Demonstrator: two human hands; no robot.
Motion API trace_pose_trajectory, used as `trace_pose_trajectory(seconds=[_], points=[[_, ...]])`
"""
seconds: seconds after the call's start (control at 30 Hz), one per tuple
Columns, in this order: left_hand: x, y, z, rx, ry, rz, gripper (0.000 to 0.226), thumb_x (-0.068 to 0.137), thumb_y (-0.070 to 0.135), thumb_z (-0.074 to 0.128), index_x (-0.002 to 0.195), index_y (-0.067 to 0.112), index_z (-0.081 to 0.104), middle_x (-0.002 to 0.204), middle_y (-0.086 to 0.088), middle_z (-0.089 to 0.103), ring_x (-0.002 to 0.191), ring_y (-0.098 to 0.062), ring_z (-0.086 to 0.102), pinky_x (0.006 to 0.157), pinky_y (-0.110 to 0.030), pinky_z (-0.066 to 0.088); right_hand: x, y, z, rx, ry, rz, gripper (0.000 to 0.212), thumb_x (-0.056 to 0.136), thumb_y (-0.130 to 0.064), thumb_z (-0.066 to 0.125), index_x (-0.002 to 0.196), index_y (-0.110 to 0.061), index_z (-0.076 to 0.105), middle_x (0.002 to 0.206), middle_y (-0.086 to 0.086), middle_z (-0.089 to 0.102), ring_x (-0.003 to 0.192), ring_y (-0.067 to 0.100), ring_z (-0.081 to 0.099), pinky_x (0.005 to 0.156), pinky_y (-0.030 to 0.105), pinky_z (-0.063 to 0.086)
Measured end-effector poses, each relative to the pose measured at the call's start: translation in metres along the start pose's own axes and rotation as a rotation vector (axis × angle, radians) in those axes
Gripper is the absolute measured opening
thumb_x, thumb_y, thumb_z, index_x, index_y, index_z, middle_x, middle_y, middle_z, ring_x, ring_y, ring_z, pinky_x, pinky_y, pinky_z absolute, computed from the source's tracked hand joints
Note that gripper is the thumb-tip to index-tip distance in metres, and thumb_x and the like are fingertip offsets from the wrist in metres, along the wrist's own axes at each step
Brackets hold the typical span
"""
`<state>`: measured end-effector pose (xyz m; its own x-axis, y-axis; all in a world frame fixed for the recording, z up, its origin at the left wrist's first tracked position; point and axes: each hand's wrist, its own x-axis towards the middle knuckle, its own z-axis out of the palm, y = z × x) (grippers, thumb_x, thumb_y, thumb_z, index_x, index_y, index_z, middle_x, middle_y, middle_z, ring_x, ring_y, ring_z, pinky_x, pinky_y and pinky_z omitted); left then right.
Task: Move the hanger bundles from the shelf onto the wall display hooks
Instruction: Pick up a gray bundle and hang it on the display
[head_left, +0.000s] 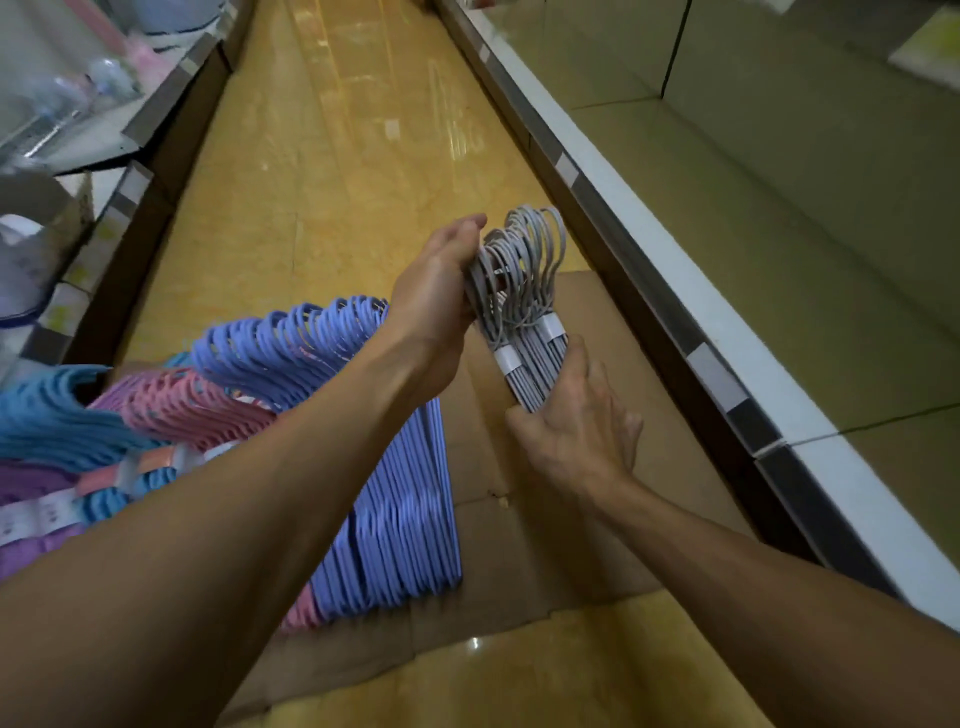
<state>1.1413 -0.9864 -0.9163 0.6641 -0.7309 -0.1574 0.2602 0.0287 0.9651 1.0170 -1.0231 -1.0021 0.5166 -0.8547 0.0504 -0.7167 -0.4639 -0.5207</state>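
You hold a bundle of grey hangers (524, 306) between both hands, above the flattened cardboard (524, 519) on the aisle floor, just beside the base of the right-hand shelf unit (675, 291). Your left hand (436, 306) is closed around the bundle just below the hooks, with the fingers wrapped to the far side, so the fingertips are hidden behind the hangers. Your right hand (576, 426) supports the lower part of the bundle from beneath; the fingers curl around the bars, but the palm side is turned away and the exact contact cannot be seen. Two white bands (550, 327) tie the grey hangers together. Whether this is one bundle or two pressed together cannot be determined. To the left, a stack of periwinkle hangers (384, 499) rests on the cardboard, partly covered by your left forearm. Pink hangers (176, 405), blue hangers (47, 421) and purple hangers (31, 483) lie further left and are cut off by the frame edge. The right shelf board (779, 208) appears bare. The left shelving (78, 104) holds blurred packaged goods that cannot be identified. The yellow tiled floor (337, 156) runs between the shelves.
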Motion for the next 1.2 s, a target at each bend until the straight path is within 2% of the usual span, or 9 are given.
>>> trace_pose_trajectory(seconds=[0.17,0.23,0.33,0.53,0.73,0.9,0.97,1.07,1.2], points=[[-0.037,0.113,0.010,-0.016,0.016,0.051,0.039,0.107,0.026,0.037,0.141,0.012,0.050,0.142,-0.017,0.056,0.129,-0.029,0.056,0.097,-0.034,0.047,-0.005,-0.065,-0.085,0.070,0.014,-0.074,0.095,0.080,-0.048,0.069,0.154,-0.018,0.017,0.137,0.005,0.046,0.114,0.025,0.053,0.086,0.043,0.037],[-0.053,0.161,0.017,0.003,0.019,0.079,0.039,0.107,0.026,0.038,0.140,0.012,0.052,0.141,-0.018,0.056,0.122,-0.029,0.060,0.092,-0.031,0.049,-0.006,-0.090,-0.122,0.092,0.036,-0.113,0.094,0.079,-0.048,0.069,0.152,-0.018,0.020,0.133,0.005,0.048,0.111,0.024,0.052,0.082,0.041,0.035],[-0.077,0.232,0.029,0.030,0.019,0.130,0.038,0.106,0.027,0.039,0.139,0.012,0.052,0.141,-0.019,0.056,0.113,-0.026,0.061,0.085,-0.030,0.048,-0.005,-0.129,-0.183,0.076,0.055,-0.161,0.094,0.080,-0.050,0.067,0.153,-0.018,0.017,0.137,0.005,0.047,0.117,0.026,0.052,0.088,0.045,0.039],[-0.124,0.385,0.050,0.137,-0.027,0.292,0.040,0.107,0.031,0.039,0.142,0.016,0.048,0.137,-0.009,0.060,0.124,-0.021,0.060,0.108,-0.039,0.046,-0.007,-0.214,-0.319,0.118,0.107,-0.238,0.088,0.076,-0.049,0.064,0.149,-0.020,0.024,0.125,0.001,0.052,0.101,0.024,0.054,0.080,0.039,0.030],[-0.160,0.561,0.075,0.185,-0.019,0.417,0.038,0.106,0.032,0.040,0.139,0.014,0.051,0.131,-0.011,0.063,0.118,-0.024,0.063,0.101,-0.036,0.049,0.001,-0.320,-0.469,0.160,0.160,-0.323,0.088,0.074,-0.052,0.060,0.150,-0.023,0.027,0.119,-0.002,0.056,0.102,0.025,0.056,0.087,0.045,0.038],[-0.204,0.694,0.095,0.328,0.008,0.557,0.050,0.095,0.045,0.048,0.139,0.021,0.049,0.143,-0.010,0.053,0.132,-0.028,0.051,0.112,-0.050,0.041,0.003,-0.399,-0.586,0.178,0.177,-0.450,0.062,0.078,-0.050,0.058,0.130,-0.023,0.037,0.102,-0.003,0.052,0.090,0.025,0.055,0.079,0.043,0.042],[-0.224,0.736,0.103,0.349,0.030,0.628,0.049,0.094,0.045,0.049,0.138,0.023,0.050,0.140,-0.008,0.055,0.129,-0.025,0.054,0.110,-0.048,0.044,0.001,-0.427,-0.628,0.161,0.170,-0.485,0.059,0.080,-0.048,0.056,0.130,-0.021,0.038,0.102,-0.004,0.047,0.088,0.024,0.051,0.076,0.041,0.037],[-0.251,0.788,0.109,0.431,0.064,0.711,0.045,0.096,0.045,0.048,0.138,0.029,0.050,0.139,0.000,0.055,0.124,-0.014,0.057,0.108,-0.042,0.046,-0.005,-0.461,-0.683,0.132,0.181,-0.563,0.047,0.082,-0.045,0.054,0.120,-0.020,0.041,0.095,-0.003,0.050,0.085,0.027,0.055,0.076,0.042,0.042],[-0.282,0.843,0.104,0.503,0.093,0.781,0.043,0.097,0.044,0.049,0.138,0.031,0.049,0.139,0.002,0.055,0.126,-0.011,0.055,0.108,-0.036,0.045,-0.016,-0.497,-0.742,0.090,0.163,-0.643,0.053,0.081,-0.047,0.054,0.127,-0.024,0.041,0.099,-0.001,0.055,0.088,0.026,0.055,0.081,0.044,0.045]])
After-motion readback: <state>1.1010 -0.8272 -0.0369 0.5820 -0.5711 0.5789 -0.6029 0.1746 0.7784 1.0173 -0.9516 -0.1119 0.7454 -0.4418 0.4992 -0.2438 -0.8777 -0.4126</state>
